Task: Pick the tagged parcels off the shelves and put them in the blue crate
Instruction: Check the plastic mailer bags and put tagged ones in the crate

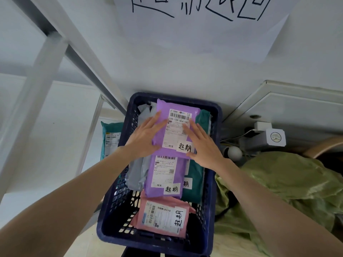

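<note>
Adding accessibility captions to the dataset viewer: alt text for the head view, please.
A person's left hand and right hand press flat on the top purple parcel, which lies on a pile in the blue crate. Also in it lie a second purple parcel, a pink parcel, a teal parcel and a grey parcel.

Soft, even daylight, fairly bright; shadows faint; no glare; wide-angle bending stretches the forearms and edges; labels at centre sharp, the corners slightly smeared.
</note>
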A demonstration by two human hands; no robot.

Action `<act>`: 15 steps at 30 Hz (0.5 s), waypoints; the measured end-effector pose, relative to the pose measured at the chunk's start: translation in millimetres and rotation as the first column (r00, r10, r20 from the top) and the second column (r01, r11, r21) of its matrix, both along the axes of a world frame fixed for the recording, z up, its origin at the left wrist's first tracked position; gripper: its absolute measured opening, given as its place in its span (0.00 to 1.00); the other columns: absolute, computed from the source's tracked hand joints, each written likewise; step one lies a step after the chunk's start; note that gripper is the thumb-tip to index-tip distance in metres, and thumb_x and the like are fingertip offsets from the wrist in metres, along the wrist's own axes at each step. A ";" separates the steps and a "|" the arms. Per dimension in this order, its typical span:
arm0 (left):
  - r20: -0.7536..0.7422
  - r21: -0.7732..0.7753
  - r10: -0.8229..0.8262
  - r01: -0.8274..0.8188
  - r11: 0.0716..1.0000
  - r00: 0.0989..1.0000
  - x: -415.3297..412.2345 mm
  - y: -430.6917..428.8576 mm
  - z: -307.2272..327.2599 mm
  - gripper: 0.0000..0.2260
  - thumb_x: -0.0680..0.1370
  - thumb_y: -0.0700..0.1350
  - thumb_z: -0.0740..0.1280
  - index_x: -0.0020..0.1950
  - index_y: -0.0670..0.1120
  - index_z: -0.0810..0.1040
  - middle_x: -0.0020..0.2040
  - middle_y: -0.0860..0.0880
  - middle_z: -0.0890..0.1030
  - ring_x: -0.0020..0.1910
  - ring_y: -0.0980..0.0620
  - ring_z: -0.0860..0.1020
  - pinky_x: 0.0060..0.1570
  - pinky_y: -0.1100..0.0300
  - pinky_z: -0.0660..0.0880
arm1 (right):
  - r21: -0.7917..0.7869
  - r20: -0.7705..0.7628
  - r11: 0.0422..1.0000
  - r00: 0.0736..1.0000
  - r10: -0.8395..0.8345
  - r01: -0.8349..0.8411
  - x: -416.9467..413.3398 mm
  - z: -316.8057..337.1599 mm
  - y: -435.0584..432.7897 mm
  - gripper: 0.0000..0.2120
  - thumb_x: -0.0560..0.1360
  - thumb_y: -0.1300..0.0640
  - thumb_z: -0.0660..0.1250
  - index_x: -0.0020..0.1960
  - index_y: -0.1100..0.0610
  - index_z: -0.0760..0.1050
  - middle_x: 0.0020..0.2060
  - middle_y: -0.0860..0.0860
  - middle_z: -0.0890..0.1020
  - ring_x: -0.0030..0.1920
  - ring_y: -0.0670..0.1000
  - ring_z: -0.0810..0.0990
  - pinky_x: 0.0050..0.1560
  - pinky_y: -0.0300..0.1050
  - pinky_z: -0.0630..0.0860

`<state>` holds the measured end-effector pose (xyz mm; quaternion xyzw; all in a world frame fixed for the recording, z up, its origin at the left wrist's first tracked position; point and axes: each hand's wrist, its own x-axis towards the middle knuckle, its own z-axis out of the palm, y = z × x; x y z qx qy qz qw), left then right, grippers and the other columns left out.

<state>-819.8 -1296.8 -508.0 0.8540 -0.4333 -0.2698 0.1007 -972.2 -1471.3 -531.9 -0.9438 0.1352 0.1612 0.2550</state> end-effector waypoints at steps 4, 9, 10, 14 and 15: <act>0.083 0.178 -0.166 0.150 0.973 0.983 6.5 -5.5 -9.9 0.43 0.74 0.52 0.70 0.78 0.57 0.42 0.78 0.56 0.37 0.77 0.51 0.40 0.75 0.48 0.47 | -0.057 -0.062 0.997 0.997 0.054 -0.057 9.2 -7.8 -0.4 0.48 0.74 0.50 0.70 0.77 0.47 0.35 0.76 0.47 0.33 0.77 0.53 0.38 0.74 0.54 0.52; 0.064 0.258 -0.160 0.139 0.956 0.985 10.4 -6.0 -26.5 0.45 0.74 0.52 0.71 0.78 0.56 0.40 0.78 0.55 0.39 0.78 0.49 0.44 0.74 0.48 0.50 | -0.016 -0.109 0.999 0.993 0.039 -0.041 18.4 -16.0 4.1 0.48 0.74 0.51 0.70 0.77 0.47 0.36 0.76 0.47 0.34 0.77 0.54 0.40 0.74 0.55 0.55; 0.059 0.258 -0.154 0.134 0.957 0.986 11.0 -6.1 -29.9 0.45 0.74 0.52 0.71 0.78 0.56 0.40 0.78 0.55 0.39 0.78 0.49 0.45 0.74 0.48 0.50 | -0.004 -0.119 0.999 0.992 0.038 -0.039 20.1 -18.3 4.3 0.48 0.74 0.52 0.70 0.77 0.47 0.36 0.76 0.47 0.34 0.77 0.54 0.40 0.73 0.56 0.56; 0.021 0.251 -0.113 0.104 0.962 0.993 12.8 -7.0 -40.5 0.45 0.73 0.51 0.72 0.78 0.56 0.42 0.79 0.55 0.41 0.78 0.49 0.48 0.73 0.47 0.54 | 0.041 -0.140 0.999 0.990 0.032 -0.026 26.7 -28.6 5.8 0.48 0.74 0.54 0.70 0.77 0.47 0.36 0.76 0.47 0.35 0.77 0.55 0.41 0.73 0.57 0.58; 0.015 0.246 -0.100 0.094 0.965 0.995 12.9 -7.1 -41.9 0.45 0.73 0.50 0.72 0.78 0.56 0.43 0.79 0.55 0.41 0.78 0.48 0.49 0.73 0.47 0.55 | 0.053 -0.141 0.998 0.990 0.028 -0.021 28.1 -31.4 6.8 0.48 0.74 0.54 0.70 0.77 0.47 0.36 0.76 0.46 0.35 0.77 0.55 0.40 0.73 0.57 0.58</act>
